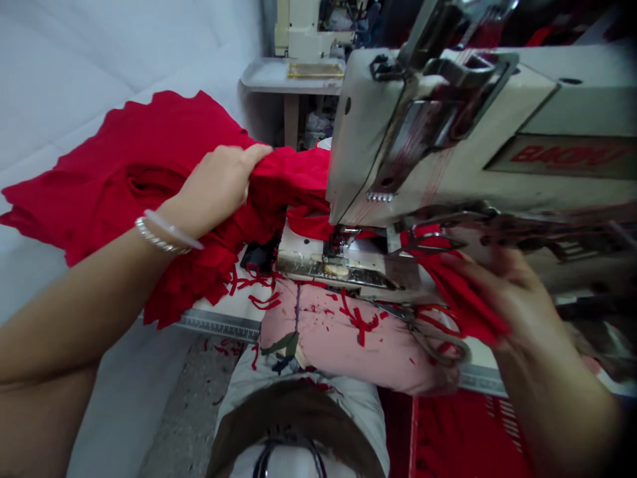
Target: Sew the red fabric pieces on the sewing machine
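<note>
A white wall (84, 86) is rising on the left side of the workshop, and a second sewing machine (308, 33) is standing far behind, above a pale table with a tray (308, 70). In front, a big cream sewing machine (428, 133) is sitting on the surface (223, 307), and a metal ruler (219, 325) is running along the surface edge. The red cloth (149, 172) is spreading from the left across the surface and is going toward the needle area (338, 242), then it seems to pass under the machine arm to the right side. The left hand (213, 186), with two bracelets (166, 232) on the wrist, is making a grip clamped on the bunched cloth. The right hand (502, 292), a little blurred, is making a grip clamped on a red strip (452, 292) of the same cloth. Near this hand, scissors (438, 338) are lying over a pink cushion (328, 338) with red thread scraps (358, 318) on it. A person's head (293, 425) is showing at the bottom edge, beside a red crate (462, 438), and more scraps are lying on the concrete floor (189, 411).
</note>
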`<state>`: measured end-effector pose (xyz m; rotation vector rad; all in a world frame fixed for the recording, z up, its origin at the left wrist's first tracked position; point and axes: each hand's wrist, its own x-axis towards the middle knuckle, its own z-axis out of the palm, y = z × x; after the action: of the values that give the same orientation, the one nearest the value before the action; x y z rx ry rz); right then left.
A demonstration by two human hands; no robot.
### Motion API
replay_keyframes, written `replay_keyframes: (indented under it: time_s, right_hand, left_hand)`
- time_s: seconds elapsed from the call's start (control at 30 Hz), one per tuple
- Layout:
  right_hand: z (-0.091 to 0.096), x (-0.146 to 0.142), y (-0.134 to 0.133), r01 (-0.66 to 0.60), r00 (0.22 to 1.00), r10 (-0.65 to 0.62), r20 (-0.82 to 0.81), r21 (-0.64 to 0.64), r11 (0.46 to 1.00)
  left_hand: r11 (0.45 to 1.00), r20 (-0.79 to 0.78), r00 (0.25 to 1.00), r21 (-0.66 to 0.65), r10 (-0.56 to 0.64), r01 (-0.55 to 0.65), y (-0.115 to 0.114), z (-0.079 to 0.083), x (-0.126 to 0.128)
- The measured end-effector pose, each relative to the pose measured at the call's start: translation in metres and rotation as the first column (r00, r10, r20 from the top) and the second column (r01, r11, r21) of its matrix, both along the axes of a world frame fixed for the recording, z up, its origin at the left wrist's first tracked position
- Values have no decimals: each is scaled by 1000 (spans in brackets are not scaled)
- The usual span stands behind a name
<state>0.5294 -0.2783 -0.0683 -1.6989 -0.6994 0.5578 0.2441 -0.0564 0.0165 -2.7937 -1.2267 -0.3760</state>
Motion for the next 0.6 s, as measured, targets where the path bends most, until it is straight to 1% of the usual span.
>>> replay_keyframes:
  time_s: [0.03, 0.07, 0.1, 0.13, 0.17, 0.2, 0.23, 0.3, 0.33, 0.37, 0.4, 0.43, 0.53, 0.57, 0.6]
  right_hand:
    - [1, -4, -15, -61, 995, 63, 73, -40, 997]
    - [0, -9, -30, -130, 973, 144, 183, -85, 988]
    - [-1, -14, -43, -195, 920, 229, 318, -137, 971]
    - [-3, -20, -54, -243, 836, 306, 456, -193, 951]
    - [-7, -26, -62, -260, 733, 352, 581, -238, 936]
    - [-12, -32, -66, -249, 624, 369, 689, -272, 929]
    - [-18, -38, -69, -209, 511, 371, 775, -306, 929]
    - [-30, -48, -68, -59, 298, 388, 872, -389, 920]
    - [-34, -51, -67, 26, 214, 397, 893, -411, 911]
    - [-38, -53, -66, 100, 154, 402, 902, -419, 902]
    - [-39, -54, -66, 144, 121, 402, 908, -416, 898]
    - [-39, -54, -66, 150, 116, 385, 916, -399, 905]
    - [-31, -53, -66, 40, 191, 276, 942, -288, 957]
    - [-27, -55, -65, 23, 207, 224, 952, -233, 972]
    - [-25, -57, -62, 24, 205, 177, 963, -186, 982]
  left_hand:
    - [996, 15, 998, -64, -66, 67, -10, -1, -7]
    - [982, 39, 992, -138, -123, 127, -21, -5, -13]
    - [963, 66, 985, -209, -158, 168, -33, -10, -18]
    - [943, 92, 980, -271, -176, 195, -45, -17, -23]
    - [926, 106, 979, -321, -176, 201, -57, -26, -26]
    - [918, 107, 982, -352, -155, 183, -67, -35, -29]
    - [913, 102, 986, -377, -129, 158, -76, -45, -31]
    - [895, 93, 991, -428, -93, 124, -87, -61, -34]
    - [882, 90, 992, -454, -90, 122, -90, -68, -35]
    - [868, 90, 991, -480, -99, 130, -91, -72, -36]
    - [854, 96, 989, -498, -113, 146, -91, -75, -37]
    - [847, 108, 986, -505, -126, 164, -90, -75, -38]
    - [849, 178, 974, -486, -137, 208, -86, -72, -41]
    - [841, 205, 970, -495, -133, 220, -86, -70, -41]
    - [823, 230, 964, -517, -132, 236, -86, -69, -41]
